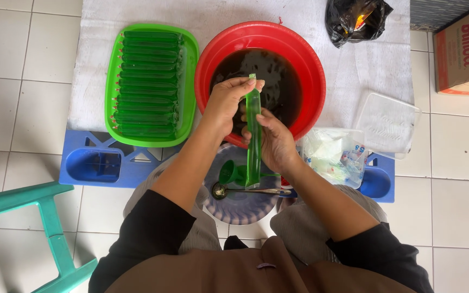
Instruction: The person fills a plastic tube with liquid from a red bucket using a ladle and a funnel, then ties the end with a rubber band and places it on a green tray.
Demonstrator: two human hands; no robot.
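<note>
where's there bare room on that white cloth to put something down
Bare white cloth lies between the red basin and the clear lid, below the black bag. Also a strip above the green tray. Crowded between both hands.

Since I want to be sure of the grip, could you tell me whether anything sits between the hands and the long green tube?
Nothing visible does. The left hand pinches the top of the green tube and the right hand wraps its middle, both in direct contact, above the red basin.
</note>
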